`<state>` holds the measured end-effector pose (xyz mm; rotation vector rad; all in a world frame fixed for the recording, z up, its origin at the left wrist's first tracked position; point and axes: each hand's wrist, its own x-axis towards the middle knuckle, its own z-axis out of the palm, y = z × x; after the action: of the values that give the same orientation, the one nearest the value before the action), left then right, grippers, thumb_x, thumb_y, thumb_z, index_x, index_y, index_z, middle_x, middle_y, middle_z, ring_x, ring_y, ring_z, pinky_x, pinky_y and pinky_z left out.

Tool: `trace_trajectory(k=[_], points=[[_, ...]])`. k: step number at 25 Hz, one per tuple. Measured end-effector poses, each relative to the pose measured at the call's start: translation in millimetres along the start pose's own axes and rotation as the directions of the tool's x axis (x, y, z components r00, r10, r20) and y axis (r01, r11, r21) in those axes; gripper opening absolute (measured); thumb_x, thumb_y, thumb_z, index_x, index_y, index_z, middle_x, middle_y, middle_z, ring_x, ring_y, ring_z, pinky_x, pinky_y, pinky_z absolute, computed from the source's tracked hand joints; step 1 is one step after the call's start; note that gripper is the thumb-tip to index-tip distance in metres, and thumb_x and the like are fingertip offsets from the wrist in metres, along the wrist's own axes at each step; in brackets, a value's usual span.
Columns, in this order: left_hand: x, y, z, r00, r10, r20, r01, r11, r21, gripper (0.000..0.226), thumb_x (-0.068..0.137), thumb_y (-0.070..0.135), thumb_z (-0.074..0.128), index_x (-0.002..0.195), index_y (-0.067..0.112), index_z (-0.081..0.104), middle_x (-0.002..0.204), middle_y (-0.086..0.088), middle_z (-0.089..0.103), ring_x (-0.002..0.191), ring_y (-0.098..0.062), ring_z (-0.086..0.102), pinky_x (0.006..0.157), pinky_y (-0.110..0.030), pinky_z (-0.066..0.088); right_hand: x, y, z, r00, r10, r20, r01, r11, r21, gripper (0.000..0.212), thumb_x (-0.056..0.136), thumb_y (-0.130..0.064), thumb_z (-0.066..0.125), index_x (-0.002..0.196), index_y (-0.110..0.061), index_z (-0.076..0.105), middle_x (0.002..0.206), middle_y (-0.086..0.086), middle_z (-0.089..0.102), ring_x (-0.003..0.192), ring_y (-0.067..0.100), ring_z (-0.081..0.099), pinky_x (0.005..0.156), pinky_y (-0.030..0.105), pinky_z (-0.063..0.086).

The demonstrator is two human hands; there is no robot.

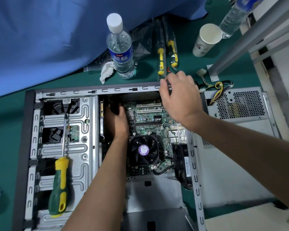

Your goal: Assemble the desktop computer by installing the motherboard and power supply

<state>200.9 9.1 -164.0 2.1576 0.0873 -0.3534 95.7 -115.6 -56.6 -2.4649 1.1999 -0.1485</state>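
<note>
Only fan sticker (143, 149) text, illegible; motherboard (150, 117).

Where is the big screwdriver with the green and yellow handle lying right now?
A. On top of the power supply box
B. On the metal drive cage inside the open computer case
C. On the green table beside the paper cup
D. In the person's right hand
B: the green-and-yellow-handled screwdriver lies untouched on the grey metal drive cage in the open case, away from both hands.

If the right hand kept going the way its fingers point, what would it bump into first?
Probably the bagged screwdrivers just past the case rim; the right hand reaches over that rim toward them, though its height above the table is unclear.
</note>
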Motion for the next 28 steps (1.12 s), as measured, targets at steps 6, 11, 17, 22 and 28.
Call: trace_trajectory(k=[6,11,17,22,28], points=[[-3,6,4,0.998,-0.057,-0.01,0.057,0.998,-0.03,0.044,0.096,0.02,0.059,0.131,-0.007,0.052,0.127,-0.021,0.06,0.117,-0.03,0.058,0.093,-0.022,0.036,1,0,1,1.0,0.003,-0.008,-0.003,1.0,-0.012,0.039,0.103,-0.039,0.033,0.107,-0.012,0.061,0.101,0.005,0.052,0.099,0.027,0.048,0.086,0.043,0.039],[1,4,7,0.998,-0.067,-0.016,0.067,0.998,-0.01,0.042,0.096,0.016,0.06,0.128,-0.01,0.054,0.118,-0.018,0.063,0.104,-0.03,0.061,0.082,-0.013,0.041,2,2,3,1.0,-0.004,-0.014,0.004,1.0,-0.012,0.038,0.102,-0.04,0.034,0.105,-0.013,0.061,0.095,-0.001,0.042,0.095,0.024,0.045,0.083,0.039,0.035],[2,3,12,0.996,-0.048,-0.077,0.049,0.999,0.007,0.042,0.091,0.018,0.065,0.126,-0.005,0.057,0.121,-0.02,0.064,0.109,-0.029,0.061,0.079,-0.011,0.036,2,3,4,1.0,-0.012,-0.004,0.012,1.0,0.011,0.038,0.102,-0.041,0.032,0.103,-0.015,0.06,0.095,-0.003,0.041,0.091,0.019,0.039,0.084,0.041,0.036],[3,1,12,0.992,-0.008,-0.124,0.011,1.0,0.029,0.039,0.088,0.018,0.068,0.121,-0.002,0.061,0.117,-0.018,0.066,0.103,-0.026,0.063,0.074,-0.012,0.037,3,4,4,1.0,-0.015,0.004,0.015,1.0,0.025,0.038,0.102,-0.042,0.031,0.103,-0.016,0.059,0.096,-0.004,0.04,0.091,0.018,0.036,0.087,0.042,0.037],[6,-1,11,0.994,0.007,-0.111,-0.003,0.999,0.034,0.044,0.091,0.018,0.066,0.128,-0.005,0.056,0.126,-0.019,0.062,0.111,-0.025,0.06,0.088,-0.016,0.041,4,4,6,1.0,-0.016,-0.005,0.016,0.999,0.028,0.038,0.102,-0.043,0.031,0.102,-0.017,0.059,0.106,0.002,0.051,0.101,0.024,0.046,0.087,0.042,0.037]])
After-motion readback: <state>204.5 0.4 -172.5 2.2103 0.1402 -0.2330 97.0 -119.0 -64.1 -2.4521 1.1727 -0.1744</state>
